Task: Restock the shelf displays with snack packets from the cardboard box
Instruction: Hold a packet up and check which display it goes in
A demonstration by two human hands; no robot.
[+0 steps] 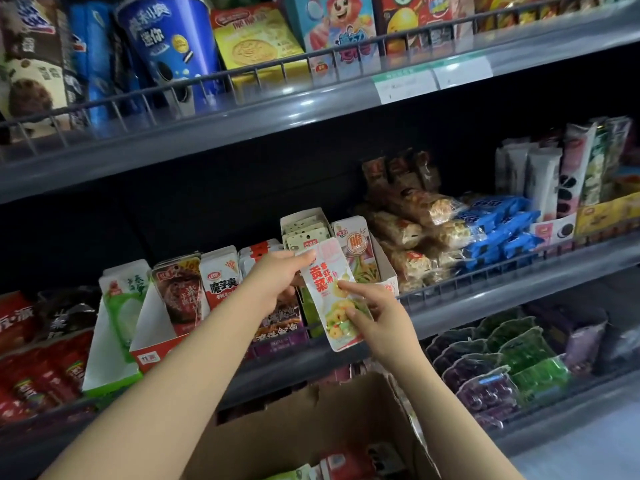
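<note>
Nearest us the cardboard box (311,424) sits open just below the snack packet (334,299), which we hold in front of the middle shelf (485,299) with a white display carton (375,258) right behind it. We judge the slick packet could slip and drop into the box below it, or snag on the carton's front lip and bend the packets behind it, since only light pinches steady it. Our left hand (277,275) pinches the packet's top edge with fingers (304,255) closed on it, while our right hand (372,311) clamps its lower half between thumb and curled fingers.
</note>
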